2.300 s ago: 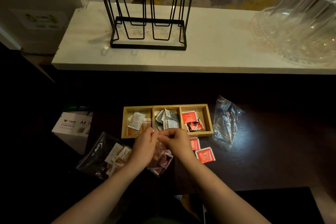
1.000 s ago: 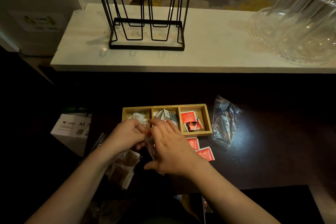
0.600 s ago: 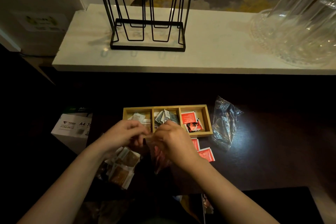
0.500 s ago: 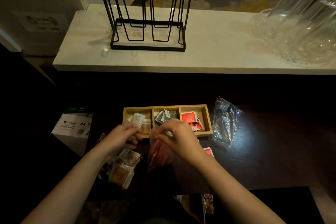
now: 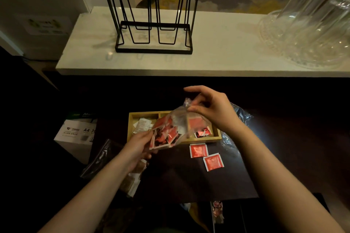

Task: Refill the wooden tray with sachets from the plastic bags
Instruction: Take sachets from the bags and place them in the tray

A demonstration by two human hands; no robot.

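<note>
Head view: a clear plastic bag of red sachets is lifted above the wooden tray, held between both hands. The right hand pinches the bag's top corner between thumb and fingertips, the other fingers curled loosely above it. The left hand grips the bag's lower end from below, fingers closed around the sachets bunched inside. The tray sits on the dark table; white sachets lie in its left compartment, red ones in its right one, and the middle one is hidden behind the bag. Two loose red sachets lie on the table just in front of the tray. A second plastic bag, with brownish sachets, lies under the left forearm, and a crumpled clear bag lies behind the right wrist.
</note>
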